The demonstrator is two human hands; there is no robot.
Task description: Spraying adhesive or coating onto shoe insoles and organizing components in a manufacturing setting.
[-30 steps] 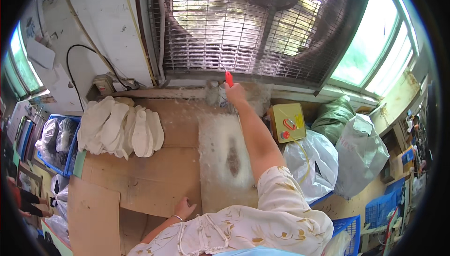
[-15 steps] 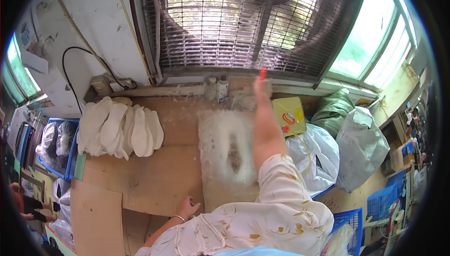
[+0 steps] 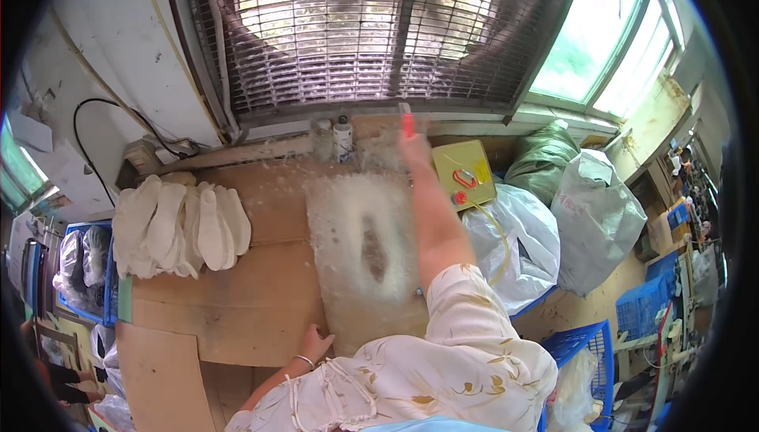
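The right hand [image 3: 415, 146]'s fingers are clamped on one red tool [image 3: 408, 124] near the counter [image 3: 237, 305]'s far edge; the left hand [image 3: 316, 343]'s fingers lie loosely apart toward its near edge. Two containers [image 3: 342, 141] stand left of the tool, one yellowish can [image 3: 465, 169] right; pale insoles [image 3: 178, 222] overlap, uncountable, at the far-left corner.
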